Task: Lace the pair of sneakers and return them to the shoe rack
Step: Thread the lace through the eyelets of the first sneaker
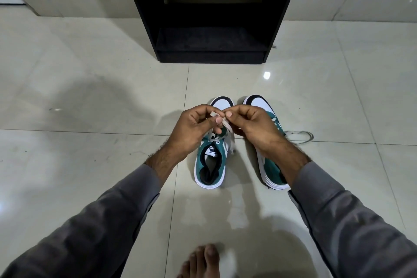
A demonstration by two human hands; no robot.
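Observation:
Two green-and-white sneakers stand side by side on the tiled floor, toes pointing away from me. Over the left sneaker my left hand and my right hand meet, both pinching its white lace just above the eyelets. My right hand and forearm cover much of the right sneaker. That shoe's white lace trails loose on the floor to its right.
A black shoe rack with open shelves stands on the floor straight ahead, against the wall. My bare foot rests at the bottom edge. Glossy floor tiles spread left and right.

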